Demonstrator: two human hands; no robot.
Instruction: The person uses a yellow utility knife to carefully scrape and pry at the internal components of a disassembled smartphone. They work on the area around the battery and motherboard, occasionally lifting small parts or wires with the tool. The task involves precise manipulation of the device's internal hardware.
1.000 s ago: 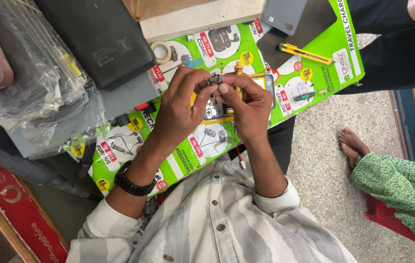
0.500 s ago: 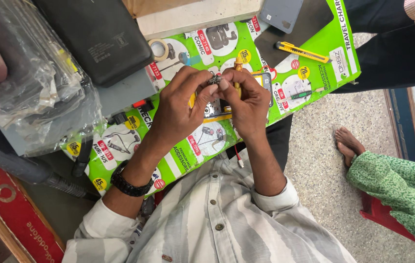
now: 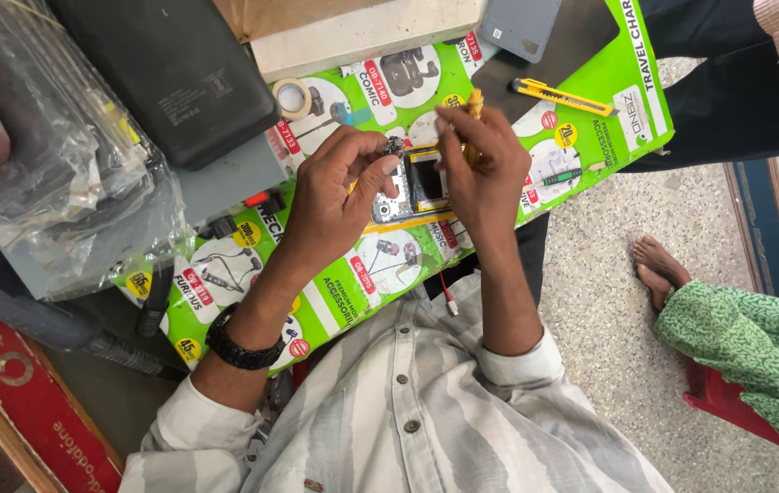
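An opened mobile phone [image 3: 413, 185], its inside parts showing, lies on a green printed poster [image 3: 353, 292] spread over the work surface. My left hand [image 3: 335, 196] rests on the phone's left end, its fingertips pinching a small dark part [image 3: 395, 144] at the top edge. My right hand [image 3: 481, 169] is shut on a yellow-handled screwdriver [image 3: 473, 108], held upright just right of the phone.
A yellow utility knife [image 3: 561, 96] lies on the poster at the upper right. A roll of tape [image 3: 293, 97], a black case [image 3: 170, 73], clear plastic bags [image 3: 52, 173] and a grey phone [image 3: 519, 26] lie around. Another person's bare foot [image 3: 659, 265] and green trouser leg [image 3: 755, 347] are at right.
My hands have parted: the right hand lifted away with the screwdriver, uncovering the opened phone. The left hand stays at the phone's top edge.
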